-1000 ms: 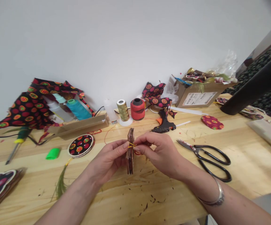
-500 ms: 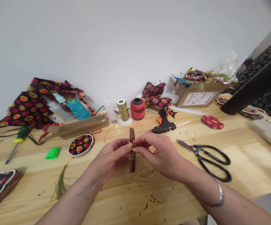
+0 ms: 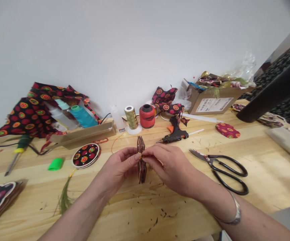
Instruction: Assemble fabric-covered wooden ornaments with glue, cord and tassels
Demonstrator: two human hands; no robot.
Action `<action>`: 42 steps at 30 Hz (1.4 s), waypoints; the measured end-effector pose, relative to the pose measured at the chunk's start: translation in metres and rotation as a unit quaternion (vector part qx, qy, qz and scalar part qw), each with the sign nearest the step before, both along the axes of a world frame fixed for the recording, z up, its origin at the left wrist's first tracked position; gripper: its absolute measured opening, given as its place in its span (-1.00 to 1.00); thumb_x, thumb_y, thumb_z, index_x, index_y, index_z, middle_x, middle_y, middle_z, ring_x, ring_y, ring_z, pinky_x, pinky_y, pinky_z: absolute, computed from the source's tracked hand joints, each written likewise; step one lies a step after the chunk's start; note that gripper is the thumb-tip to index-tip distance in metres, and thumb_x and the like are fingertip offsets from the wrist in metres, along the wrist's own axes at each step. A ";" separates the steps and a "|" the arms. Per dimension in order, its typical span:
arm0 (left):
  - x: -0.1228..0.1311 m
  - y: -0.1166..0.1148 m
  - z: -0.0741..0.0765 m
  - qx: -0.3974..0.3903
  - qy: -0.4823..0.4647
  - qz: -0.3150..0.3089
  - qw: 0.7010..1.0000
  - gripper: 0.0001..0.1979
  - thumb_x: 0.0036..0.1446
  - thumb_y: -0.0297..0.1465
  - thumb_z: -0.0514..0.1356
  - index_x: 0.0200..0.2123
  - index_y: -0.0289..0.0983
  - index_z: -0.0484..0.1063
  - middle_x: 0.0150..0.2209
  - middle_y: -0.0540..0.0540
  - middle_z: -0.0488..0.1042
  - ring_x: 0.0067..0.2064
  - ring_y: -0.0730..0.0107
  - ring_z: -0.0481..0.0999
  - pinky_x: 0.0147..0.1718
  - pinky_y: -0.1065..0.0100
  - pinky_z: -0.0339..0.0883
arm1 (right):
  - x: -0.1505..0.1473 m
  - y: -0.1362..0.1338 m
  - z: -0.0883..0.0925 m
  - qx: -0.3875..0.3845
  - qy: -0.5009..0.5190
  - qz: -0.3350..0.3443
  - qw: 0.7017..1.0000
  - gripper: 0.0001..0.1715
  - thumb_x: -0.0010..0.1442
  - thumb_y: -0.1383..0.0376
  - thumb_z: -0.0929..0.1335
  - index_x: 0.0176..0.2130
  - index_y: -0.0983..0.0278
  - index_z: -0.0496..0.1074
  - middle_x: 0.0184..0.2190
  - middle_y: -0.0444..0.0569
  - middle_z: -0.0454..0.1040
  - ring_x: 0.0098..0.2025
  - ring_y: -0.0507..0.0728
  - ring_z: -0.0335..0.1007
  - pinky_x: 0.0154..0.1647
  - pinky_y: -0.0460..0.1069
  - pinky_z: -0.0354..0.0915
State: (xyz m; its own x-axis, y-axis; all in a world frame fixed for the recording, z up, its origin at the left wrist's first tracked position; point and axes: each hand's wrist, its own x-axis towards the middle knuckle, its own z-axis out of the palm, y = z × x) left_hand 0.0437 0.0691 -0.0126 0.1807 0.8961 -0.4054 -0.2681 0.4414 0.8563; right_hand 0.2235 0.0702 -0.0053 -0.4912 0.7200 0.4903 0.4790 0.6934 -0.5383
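My left hand (image 3: 119, 167) is closed on a dark, layered flat piece (image 3: 141, 174), held upright and seen edge-on above the table. Its thumb presses near the middle of the edge. At that same spot, the fingertips of my right hand (image 3: 175, 167) are pinched on a thin yellow cord (image 3: 141, 157); most of the cord is hidden behind them. To the left lies a round fabric-covered disc (image 3: 86, 155) with a green tassel (image 3: 66, 197). Black-handled scissors (image 3: 220, 167) rest to the right of my right hand.
A black glue gun (image 3: 176, 134) lies behind my hands, beside red (image 3: 147, 117) and gold thread spools (image 3: 131, 117). A cardboard box (image 3: 210, 102) stands at the back right. A screwdriver (image 3: 18, 155) and green cap (image 3: 55, 164) lie left. Dark scraps dot the front.
The layered piece has turned slightly, showing a little more of one face. My right fingertips have shifted at its edge, and the yellow cord's crossed ends show less.
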 end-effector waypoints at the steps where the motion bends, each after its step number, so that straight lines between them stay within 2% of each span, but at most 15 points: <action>1: 0.000 0.000 0.000 0.000 0.000 0.000 1.000 -0.63 -0.20 -0.28 0.49 -0.31 -0.31 0.57 -0.30 -0.11 0.59 -0.38 0.42 0.51 -0.41 0.43 0.34 | 0.000 0.000 0.000 0.000 0.000 0.001 1.000 -0.85 0.31 0.37 0.27 -0.21 0.31 0.45 -0.31 0.03 0.57 -0.31 0.09 0.46 -0.26 -0.04 0.33; 12: -0.002 0.002 0.002 -0.001 0.002 -0.002 1.000 -0.59 -0.22 -0.25 0.50 -0.28 -0.31 0.56 -0.36 -0.09 0.57 -0.36 0.40 0.52 -0.40 0.41 0.38 | 0.001 0.001 0.003 -0.017 0.012 -0.007 1.000 -0.88 0.29 0.41 0.29 -0.24 0.32 0.45 -0.36 -0.02 0.55 -0.35 0.06 0.42 -0.31 -0.06 0.30; 25: -0.002 0.004 -0.001 0.017 -0.001 0.006 1.000 -0.58 -0.28 -0.33 0.52 -0.30 -0.32 0.53 -0.35 -0.08 0.58 -0.36 0.40 0.54 -0.38 0.44 0.39 | 0.002 0.002 0.006 -0.045 0.027 0.007 0.999 -0.86 0.28 0.42 0.29 -0.29 0.27 0.43 -0.38 -0.07 0.53 -0.38 0.03 0.39 -0.32 -0.08 0.29; 32: -0.002 0.003 0.003 0.023 -0.016 0.008 1.000 -0.58 -0.33 -0.34 0.54 -0.34 -0.31 0.53 -0.41 -0.03 0.58 -0.43 0.46 0.51 -0.46 0.49 0.35 | 0.002 0.002 0.003 -0.059 0.061 0.024 0.996 -0.86 0.27 0.43 0.30 -0.30 0.26 0.43 -0.39 -0.12 0.53 -0.36 0.01 0.40 -0.30 -0.11 0.29; 37: -0.004 0.002 0.004 0.019 -0.028 -0.010 0.999 -0.63 -0.33 -0.34 0.54 -0.40 -0.33 0.55 -0.47 -0.03 0.56 -0.47 0.43 0.50 -0.46 0.45 0.38 | 0.002 0.004 0.003 -0.066 0.074 0.030 0.995 -0.86 0.26 0.45 0.31 -0.31 0.26 0.44 -0.39 -0.12 0.53 -0.36 0.00 0.41 -0.30 -0.12 0.30; 42: -0.007 0.002 0.003 0.018 -0.039 -0.023 0.999 -0.69 -0.28 -0.37 0.52 -0.40 -0.31 0.59 -0.44 -0.06 0.61 -0.42 0.43 0.54 -0.42 0.47 0.41 | 0.004 0.006 0.004 -0.077 0.083 0.038 0.993 -0.83 0.24 0.49 0.31 -0.27 0.28 0.47 -0.35 -0.11 0.55 -0.33 0.00 0.43 -0.26 -0.12 0.32</action>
State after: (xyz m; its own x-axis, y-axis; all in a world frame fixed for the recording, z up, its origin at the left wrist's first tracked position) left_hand 0.0369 0.0710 -0.0098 0.2520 0.8999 -0.3559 -0.3152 0.4240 0.8490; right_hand 0.2271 0.0759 -0.0012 -0.4684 0.7565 0.4564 0.3246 0.6278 -0.7075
